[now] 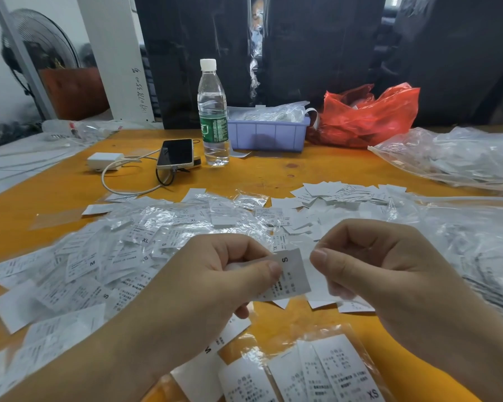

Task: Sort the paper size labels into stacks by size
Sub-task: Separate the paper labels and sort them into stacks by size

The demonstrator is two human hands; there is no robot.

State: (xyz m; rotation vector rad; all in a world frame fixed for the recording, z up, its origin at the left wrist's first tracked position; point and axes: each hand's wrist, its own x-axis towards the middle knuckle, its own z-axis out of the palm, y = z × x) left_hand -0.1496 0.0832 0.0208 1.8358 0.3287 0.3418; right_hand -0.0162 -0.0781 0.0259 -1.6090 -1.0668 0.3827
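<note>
Above the littered desk [273, 169], our left hand [215, 274] pinches an S label [291, 274] (letter up); right hand [389, 265] fingers curl, apparently pinching its edge. We should check the letter before stacking.

A loose spread of white paper size labels [122, 256] in clear sleeves covers the orange tabletop [273, 169] from left edge to right. Bare table lies behind it, bounded by a clear plastic water bottle [213, 111], a dark-screened phone [176, 153] and a lilac plastic bin [269, 134].
</note>
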